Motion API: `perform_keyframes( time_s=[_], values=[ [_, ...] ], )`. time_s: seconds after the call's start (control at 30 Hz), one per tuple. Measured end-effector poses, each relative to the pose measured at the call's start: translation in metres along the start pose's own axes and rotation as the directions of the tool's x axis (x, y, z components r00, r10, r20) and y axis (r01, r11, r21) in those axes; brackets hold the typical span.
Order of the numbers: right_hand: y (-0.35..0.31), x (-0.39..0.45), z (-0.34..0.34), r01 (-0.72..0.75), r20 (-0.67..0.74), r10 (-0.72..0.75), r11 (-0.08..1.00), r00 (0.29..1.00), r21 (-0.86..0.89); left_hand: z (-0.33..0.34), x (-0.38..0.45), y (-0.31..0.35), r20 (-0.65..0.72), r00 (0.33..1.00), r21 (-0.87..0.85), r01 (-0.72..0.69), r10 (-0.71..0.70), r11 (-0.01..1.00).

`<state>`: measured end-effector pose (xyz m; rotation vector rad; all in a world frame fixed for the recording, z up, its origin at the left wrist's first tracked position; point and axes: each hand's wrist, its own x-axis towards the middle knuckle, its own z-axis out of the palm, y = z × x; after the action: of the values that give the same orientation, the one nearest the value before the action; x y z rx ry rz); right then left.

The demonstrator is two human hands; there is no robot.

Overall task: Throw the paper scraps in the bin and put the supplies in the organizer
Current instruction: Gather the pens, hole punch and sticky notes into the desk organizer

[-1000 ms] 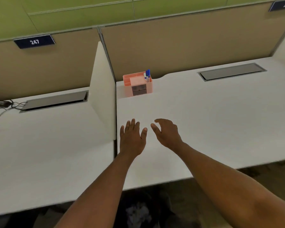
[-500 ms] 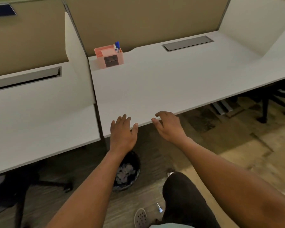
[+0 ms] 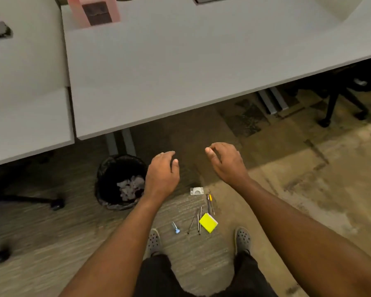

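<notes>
Right then, both hands hung in the air over the floor, apart from each other and holding nothing. The left hand (image 3: 162, 172) had loose, bent fingers, and so did the right hand (image 3: 225, 162). Just beside the left hand stood the black bin (image 3: 107, 181) on the floor, with crumpled paper scraps (image 3: 130, 187) inside it. Below the hands, supplies lay on the carpet between two grey shoes (image 3: 242, 240): a small white thing (image 3: 196, 191), some pens (image 3: 210, 203), thin dark sticks (image 3: 198, 221), a yellow sticky pad (image 3: 208, 222) touching them, and a little blue thing (image 3: 176, 228). Farther up was the white bench (image 3: 180, 71). The pink organizer (image 3: 94, 10) sat on its far left corner, well apart from the supplies.
</notes>
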<state>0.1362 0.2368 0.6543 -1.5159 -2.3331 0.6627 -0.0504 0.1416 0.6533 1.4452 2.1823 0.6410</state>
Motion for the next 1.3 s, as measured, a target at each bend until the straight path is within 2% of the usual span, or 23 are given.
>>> perform_keyframes(
  time_s=[0.13, 0.27, 0.33, 0.5, 0.63, 0.73, 0.8, 0.97, 1.03, 1.13, 1.27, 1.3],
  values=[
    [0.079, -0.014, 0.029, -0.015, 0.097, 0.008, 0.997, 0.995, 0.072, 0.079, -0.014, 0.001, 0.033, 0.98, -0.026, 0.196, -0.196, 0.98],
    [0.149, -0.034, 0.072, -0.096, 0.209, 0.07, 0.989, 0.975, 0.113, 0.158, -0.033, -0.02, 0.127, 0.886, -0.117, 0.461, -0.447, 0.88],
    [0.179, -0.045, 0.101, -0.152, 0.258, 0.116, 0.981, 0.959, 0.122, 0.194, -0.041, -0.039, 0.166, 0.843, -0.17, 0.536, -0.512, 0.827],
    [0.248, -0.087, 0.198, -0.301, 0.371, 0.254, 0.951, 0.893, 0.075, 0.281, -0.059, -0.118, 0.212, 0.762, -0.139, 0.643, -0.612, 0.753],
    [0.29, -0.12, 0.273, -0.431, 0.475, 0.386, 0.902, 0.791, -0.016, 0.342, -0.068, -0.177, 0.203, 0.749, -0.068, 0.653, -0.631, 0.754],
    [0.324, -0.138, 0.351, -0.463, 0.586, 0.436, 0.879, 0.684, -0.114, 0.404, -0.075, -0.232, 0.261, 0.715, 0.009, 0.671, -0.649, 0.742],
    [0.344, -0.148, 0.396, -0.444, 0.613, 0.442, 0.882, 0.655, -0.161, 0.443, -0.078, -0.262, 0.31, 0.703, 0.065, 0.656, -0.64, 0.752],
    [0.383, -0.144, 0.481, -0.364, 0.626, 0.437, 0.897, 0.645, -0.251, 0.53, -0.072, -0.313, 0.374, 0.711, 0.09, 0.612, -0.596, 0.786],
    [0.393, -0.134, 0.508, -0.357, 0.605, 0.437, 0.898, 0.665, -0.256, 0.559, -0.071, -0.325, 0.406, 0.708, 0.096, 0.595, -0.577, 0.798],
    [0.399, -0.115, 0.543, -0.369, 0.564, 0.44, 0.897, 0.699, -0.243, 0.593, -0.068, -0.335, 0.418, 0.721, 0.088, 0.573, -0.552, 0.815],
    [0.401, -0.093, 0.579, -0.443, 0.562, 0.497, 0.863, 0.661, -0.242, 0.626, -0.062, -0.341, 0.396, 0.767, 0.164, 0.482, -0.505, 0.861],
    [0.401, -0.09, 0.586, -0.432, 0.545, 0.503, 0.863, 0.671, -0.264, 0.633, -0.062, -0.341, 0.391, 0.783, 0.173, 0.454, -0.484, 0.874]
  ],
)
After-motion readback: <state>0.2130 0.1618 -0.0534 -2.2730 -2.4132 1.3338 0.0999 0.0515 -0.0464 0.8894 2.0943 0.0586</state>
